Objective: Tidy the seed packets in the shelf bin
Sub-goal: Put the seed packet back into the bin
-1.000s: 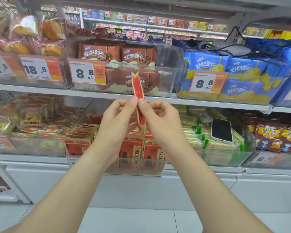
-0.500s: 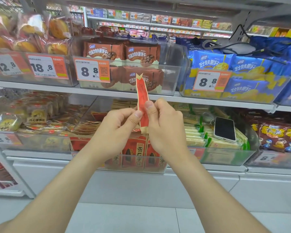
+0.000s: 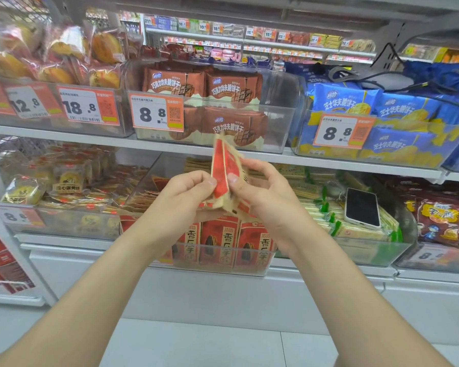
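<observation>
Seed packets [image 3: 219, 245] stand upright at the front of the shelf bin [image 3: 143, 185] just below both hands, others lie slumped beside the left hand [image 3: 182, 198], and one loose packet [image 3: 221, 173] is pinched above them between that hand and the right hand [image 3: 265, 198], so tidying looks partway done.

Inspector: Shelf bin [image 3: 223, 268]?
Clerk: Clear hard plastic, glossy, with smooth walls.
Inspector: Seed packet [image 3: 223, 170] above the bin?
Clerk: Matt tan paper by the look of it, red printed face, creased.
Inspector: Phone [image 3: 362, 207] right of the bin?
Clerk: Glossy dark screen, pale smooth casing.
Inspector: Wafer bags [image 3: 233, 123] above the bin?
Clerk: Shiny brown plastic film.
Inspector: Shelf [image 3: 64, 135] above and left of the bin?
Clerk: White, smooth, apparently painted metal.
</observation>
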### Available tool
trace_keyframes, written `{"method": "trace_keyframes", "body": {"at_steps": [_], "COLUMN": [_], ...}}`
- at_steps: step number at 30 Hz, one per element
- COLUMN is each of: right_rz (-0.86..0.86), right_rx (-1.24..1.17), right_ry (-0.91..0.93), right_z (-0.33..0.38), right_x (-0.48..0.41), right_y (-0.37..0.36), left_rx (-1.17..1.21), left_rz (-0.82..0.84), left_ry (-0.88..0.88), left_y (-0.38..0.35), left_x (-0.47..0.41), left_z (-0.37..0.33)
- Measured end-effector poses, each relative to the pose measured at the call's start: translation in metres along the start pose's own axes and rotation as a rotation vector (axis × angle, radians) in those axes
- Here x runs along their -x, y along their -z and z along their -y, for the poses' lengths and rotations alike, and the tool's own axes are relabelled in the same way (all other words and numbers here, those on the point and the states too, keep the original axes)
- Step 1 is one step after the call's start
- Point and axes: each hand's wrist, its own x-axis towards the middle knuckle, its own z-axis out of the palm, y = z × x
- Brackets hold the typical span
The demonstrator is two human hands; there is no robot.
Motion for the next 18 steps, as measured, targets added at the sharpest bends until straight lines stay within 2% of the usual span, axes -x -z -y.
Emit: {"method": "trace_keyframes", "body": {"at_steps": [3,6,8,11,14,18], "right_rz": [0.010,-0.010,0.059,0.183,0.186,0.023], "right_rx": [0.003,0.127,0.251,0.462,0.333,0.192], "right_ry": [-0.016,0.018,0.052,0.072,0.063,0.049], "right_z": [-0.004,-0.003,-0.003,-0.005,-0.006,-0.002], "right_x": [-0.001,-0.002,-0.004,0.002,0.004,0.005], "right_y": [-0.001,0.004,0.008,0.005,-0.003,-0.007], "left_rx": [0.102,-0.041,-0.162,-0.318,-0.388,-0.337], "left_rz": [0.033,0.010,-0.095,-0.195,-0.264,-0.237], "left_ry": [0.108,0.149,0.103,-0.064,-0.136,-0.148], "left_y": [-0.006,-0.010,-0.010,-0.007,-0.002,-0.007], "left_x": [0.002,0.006,0.007,0.005,0.004,0.006], "left_z": [-0.003,-0.008,-0.009,0.000,0.003,0.000]}}
